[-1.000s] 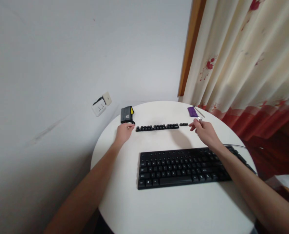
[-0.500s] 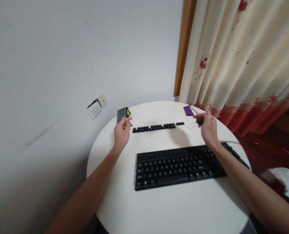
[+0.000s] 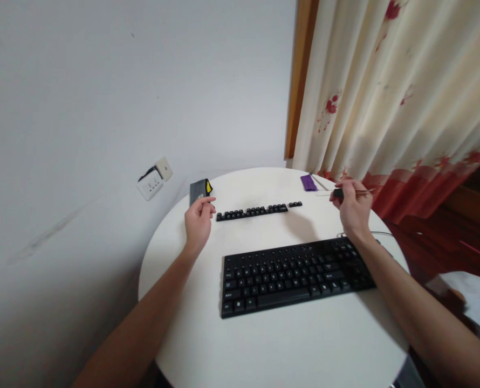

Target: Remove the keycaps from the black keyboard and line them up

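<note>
My right hand [image 3: 354, 207] is raised over the right side of the table, its fingers closed on a wire keycap puller [image 3: 337, 192] with a black grip. Thin wire shows to the left of the fingers, and thin prongs stick out on the right. Below that forearm lies a black keyboard [image 3: 284, 277], its right end partly covered by the arm. My left hand [image 3: 198, 221] hovers at the left, fingers loosely bent and apart, with nothing visible in them. Beside it runs a row of loose black keycaps [image 3: 252, 212].
A grey pouch with a yellow patch [image 3: 199, 189] lies behind my left hand. At the back right are a purple pouch [image 3: 308, 183] and a thin stick [image 3: 319, 182]. The round white table [image 3: 296, 345] stands near a wall socket [image 3: 150, 185] and a curtain [image 3: 345, 108].
My right hand has moved slightly right and turned, swinging the keycap puller's wire upward. My left hand keeps nearly the same pose. The whole view has shifted a little.
</note>
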Action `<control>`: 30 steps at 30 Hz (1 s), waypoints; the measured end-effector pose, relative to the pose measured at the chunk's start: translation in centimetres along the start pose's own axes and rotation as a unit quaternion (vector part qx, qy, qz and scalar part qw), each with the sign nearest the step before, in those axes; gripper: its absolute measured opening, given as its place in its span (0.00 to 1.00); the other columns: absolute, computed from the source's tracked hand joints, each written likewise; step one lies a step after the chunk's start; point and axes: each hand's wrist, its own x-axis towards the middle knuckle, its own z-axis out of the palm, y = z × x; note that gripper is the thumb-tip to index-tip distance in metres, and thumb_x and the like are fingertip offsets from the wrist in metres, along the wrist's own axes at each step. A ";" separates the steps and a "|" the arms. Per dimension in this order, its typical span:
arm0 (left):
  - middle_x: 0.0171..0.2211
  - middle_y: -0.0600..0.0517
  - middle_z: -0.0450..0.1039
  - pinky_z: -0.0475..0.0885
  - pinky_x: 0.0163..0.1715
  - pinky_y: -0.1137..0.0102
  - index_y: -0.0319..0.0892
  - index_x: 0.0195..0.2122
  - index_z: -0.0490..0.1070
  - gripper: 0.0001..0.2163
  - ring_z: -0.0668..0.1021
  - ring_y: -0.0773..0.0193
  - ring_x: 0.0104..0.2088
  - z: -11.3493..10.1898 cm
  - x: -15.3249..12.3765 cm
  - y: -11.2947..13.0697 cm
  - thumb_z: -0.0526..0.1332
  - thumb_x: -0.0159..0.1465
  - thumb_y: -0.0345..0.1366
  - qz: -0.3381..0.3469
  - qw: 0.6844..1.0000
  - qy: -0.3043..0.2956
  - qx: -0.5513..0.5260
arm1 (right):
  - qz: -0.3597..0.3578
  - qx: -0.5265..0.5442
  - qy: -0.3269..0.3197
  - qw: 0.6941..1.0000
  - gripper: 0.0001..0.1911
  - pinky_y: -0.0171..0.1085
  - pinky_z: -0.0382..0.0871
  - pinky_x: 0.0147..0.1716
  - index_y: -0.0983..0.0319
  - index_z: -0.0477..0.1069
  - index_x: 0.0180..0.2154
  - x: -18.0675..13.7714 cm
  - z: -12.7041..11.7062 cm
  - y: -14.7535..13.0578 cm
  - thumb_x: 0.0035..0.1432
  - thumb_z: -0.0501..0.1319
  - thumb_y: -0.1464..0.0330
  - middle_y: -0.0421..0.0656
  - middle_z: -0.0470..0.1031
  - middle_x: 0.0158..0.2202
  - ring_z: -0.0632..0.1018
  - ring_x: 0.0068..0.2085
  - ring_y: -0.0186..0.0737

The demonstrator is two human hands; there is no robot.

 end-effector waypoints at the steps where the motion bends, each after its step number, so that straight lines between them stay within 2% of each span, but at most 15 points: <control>1: 0.24 0.54 0.69 0.62 0.23 0.76 0.38 0.38 0.76 0.12 0.68 0.69 0.23 0.0 0.0 0.0 0.54 0.59 0.33 -0.001 1.000 0.001 -0.001 | -0.003 0.007 -0.001 1.000 0.12 0.28 0.57 0.17 0.61 0.69 0.30 0.0 0.0 0.0 0.62 0.58 0.61 0.37 0.69 0.19 0.69 0.20 0.31; 5: 0.23 0.54 0.69 0.62 0.23 0.76 0.37 0.38 0.76 0.12 0.68 0.70 0.23 0.0 -0.1 0.2 0.54 0.59 0.32 0.003 1.000 0.009 0.001 | -0.030 0.018 0.000 0.999 0.13 0.29 0.52 0.14 0.61 0.68 0.31 0.0 0.0 -0.1 0.62 0.58 0.59 0.37 0.70 0.21 0.62 0.16 0.27; 12: 0.22 0.54 0.68 0.62 0.21 0.77 0.38 0.37 0.77 0.12 0.67 0.70 0.22 0.2 -0.1 0.7 0.55 0.57 0.32 0.008 1.000 0.016 0.006 | -0.066 -0.002 0.022 0.998 0.14 0.29 0.53 0.14 0.62 0.71 0.33 0.3 -0.4 -1.0 0.63 0.59 0.58 0.38 0.72 0.23 0.64 0.16 0.26; 16: 0.22 0.55 0.68 0.60 0.20 0.76 0.38 0.36 0.77 0.12 0.67 0.70 0.21 0.3 -0.2 0.7 0.55 0.57 0.33 0.002 1.000 0.012 0.013 | -0.072 0.007 0.044 0.996 0.16 0.28 0.54 0.14 0.62 0.70 0.31 0.8 -1.6 -2.0 0.62 0.59 0.56 0.37 0.71 0.21 0.63 0.15 0.26; 19: 0.22 0.55 0.68 0.60 0.20 0.76 0.39 0.36 0.77 0.11 0.67 0.70 0.21 0.4 -0.3 0.6 0.55 0.58 0.34 0.006 1.000 0.004 0.014 | -0.047 -0.005 0.044 0.998 0.17 0.28 0.55 0.14 0.62 0.69 0.28 0.5 -3.1 -2.7 0.61 0.60 0.56 0.36 0.68 0.19 0.64 0.16 0.28; 21: 0.22 0.55 0.68 0.61 0.20 0.76 0.39 0.36 0.76 0.11 0.67 0.70 0.21 0.5 -0.4 0.6 0.56 0.58 0.34 0.010 1.000 -0.002 0.009 | -0.012 -0.040 0.025 0.999 0.17 0.28 0.57 0.16 0.62 0.69 0.26 -0.3 -4.3 -2.9 0.60 0.60 0.57 0.36 0.66 0.18 0.66 0.18 0.29; 23: 0.22 0.55 0.68 0.61 0.21 0.76 0.40 0.36 0.77 0.11 0.67 0.70 0.21 0.7 -0.6 0.6 0.56 0.57 0.33 0.010 1.000 -0.008 0.007 | 0.028 -0.101 -0.024 0.994 0.16 0.29 0.58 0.16 0.62 0.69 0.24 -1.3 -5.4 -2.7 0.60 0.60 0.59 0.36 0.65 0.17 0.66 0.18 0.30; 27: 0.21 0.55 0.68 0.63 0.22 0.75 0.40 0.36 0.77 0.10 0.68 0.69 0.21 1.2 -1.1 1.1 0.56 0.58 0.33 0.008 1.000 -0.025 0.011 | 0.072 -0.253 -0.154 0.952 0.17 0.32 0.56 0.18 0.62 0.69 0.24 -3.2 -7.1 -1.8 0.63 0.55 0.61 0.37 0.65 0.15 0.65 0.17 0.31; 30: 0.21 0.55 0.69 0.63 0.22 0.75 0.40 0.36 0.77 0.10 0.68 0.69 0.22 1.4 -1.5 1.5 0.56 0.59 0.33 0.013 0.999 -0.040 0.019 | 0.090 -0.303 -0.208 0.925 0.18 0.33 0.58 0.21 0.62 0.68 0.24 -3.9 -7.9 -0.8 0.64 0.53 0.61 0.37 0.66 0.16 0.66 0.18 0.33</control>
